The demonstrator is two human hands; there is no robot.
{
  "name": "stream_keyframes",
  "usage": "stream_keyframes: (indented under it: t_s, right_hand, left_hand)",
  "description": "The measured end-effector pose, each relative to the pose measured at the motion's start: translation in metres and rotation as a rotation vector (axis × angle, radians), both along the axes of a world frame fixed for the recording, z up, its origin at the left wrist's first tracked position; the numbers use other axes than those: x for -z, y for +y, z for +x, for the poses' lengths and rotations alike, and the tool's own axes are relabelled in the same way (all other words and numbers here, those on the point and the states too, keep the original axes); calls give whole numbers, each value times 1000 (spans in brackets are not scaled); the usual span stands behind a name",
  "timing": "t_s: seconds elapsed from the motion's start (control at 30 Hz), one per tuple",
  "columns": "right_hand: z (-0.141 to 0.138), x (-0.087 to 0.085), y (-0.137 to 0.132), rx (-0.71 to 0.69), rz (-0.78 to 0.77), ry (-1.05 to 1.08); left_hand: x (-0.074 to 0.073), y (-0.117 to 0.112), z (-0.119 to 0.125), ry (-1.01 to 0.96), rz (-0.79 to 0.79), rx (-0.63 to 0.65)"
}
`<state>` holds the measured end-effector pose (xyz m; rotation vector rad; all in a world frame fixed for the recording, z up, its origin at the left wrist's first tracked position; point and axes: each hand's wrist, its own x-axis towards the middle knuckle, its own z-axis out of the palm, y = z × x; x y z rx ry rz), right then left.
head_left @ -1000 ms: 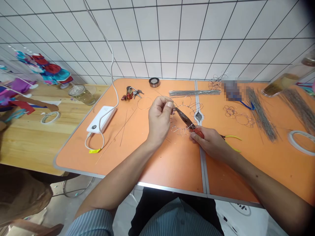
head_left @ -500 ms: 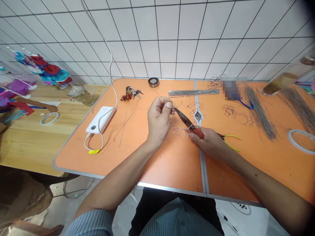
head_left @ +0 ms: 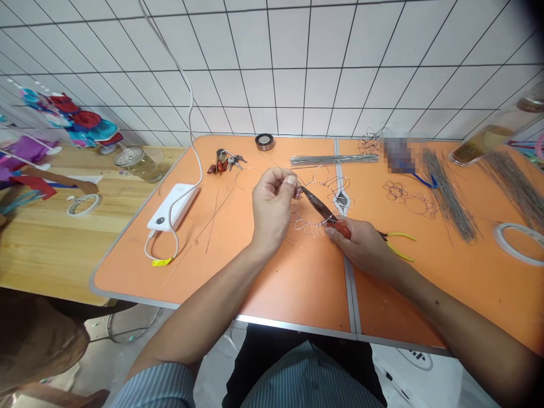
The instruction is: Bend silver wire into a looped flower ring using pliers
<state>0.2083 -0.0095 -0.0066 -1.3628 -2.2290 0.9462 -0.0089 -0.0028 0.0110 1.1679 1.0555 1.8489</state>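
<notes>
My left hand [head_left: 274, 207] pinches one side of a looped wire ring [head_left: 312, 229], a thin metal circle with small petal-like loops around it. In my right hand [head_left: 357, 241] are red-handled long-nose pliers [head_left: 318, 204], closed in my fingers. Their jaw tips meet the wire right beside my left fingertips; the exact spot gripped is too small to make out. The ring is held above the orange table [head_left: 272, 294]. Just right of my right hand lie yellow-handled pliers [head_left: 399, 235], partly hidden by it.
Behind my hands lies a bundle of straight wires [head_left: 334, 160], with black tape [head_left: 264, 142] and keys [head_left: 229, 161] to its left. A white power bank [head_left: 172, 208] with a cable is at left. More wire bundles [head_left: 450, 198], a white tape roll [head_left: 518, 245] and a bottle [head_left: 484, 144] stand right.
My left hand has shifted very slightly left with the wire ring. The pliers in my right hand have hardly moved.
</notes>
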Motion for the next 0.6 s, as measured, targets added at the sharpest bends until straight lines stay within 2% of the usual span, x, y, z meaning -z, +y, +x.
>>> stream_keyframes:
  t_s: [0.2, 0.6]
  right_hand:
    - [-2, 0, 3, -8, 129, -17]
    - [0, 2, 4, -20, 106, -18]
  left_hand:
    - [-2, -1, -1, 16, -32, -13]
    - [2, 2, -2, 36, 6, 12]
